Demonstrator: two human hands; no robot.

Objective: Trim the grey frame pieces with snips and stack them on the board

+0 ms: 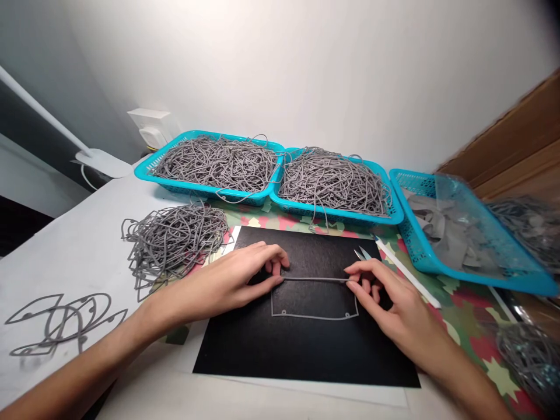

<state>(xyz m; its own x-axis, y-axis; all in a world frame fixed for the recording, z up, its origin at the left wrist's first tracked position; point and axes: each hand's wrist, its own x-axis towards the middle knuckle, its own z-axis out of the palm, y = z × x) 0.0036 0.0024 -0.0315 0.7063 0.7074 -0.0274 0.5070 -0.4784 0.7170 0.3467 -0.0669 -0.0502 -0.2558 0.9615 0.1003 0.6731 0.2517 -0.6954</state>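
A thin grey rectangular rubber gasket (315,318) with small round tabs near its lower corners is held over a black mat (306,356). Thumb and fingers of my left hand (249,274) pinch its upper left corner. At the upper right corner, my right hand (385,291) has the strip between thumb and forefinger. Its top side runs nearly straight between the two hands. Just beyond my right fingers show the pointed metal tips of a tool (362,254); whether that hand also holds it, I cannot tell.
Two blue baskets (175,185) (336,217) heaped with grey gaskets stand at the back. A third blue basket (459,271) holds flat grey scraps. A gasket pile (175,239) and several loose gaskets (65,324) lie left. A white strip (409,274) lies right of the mat.
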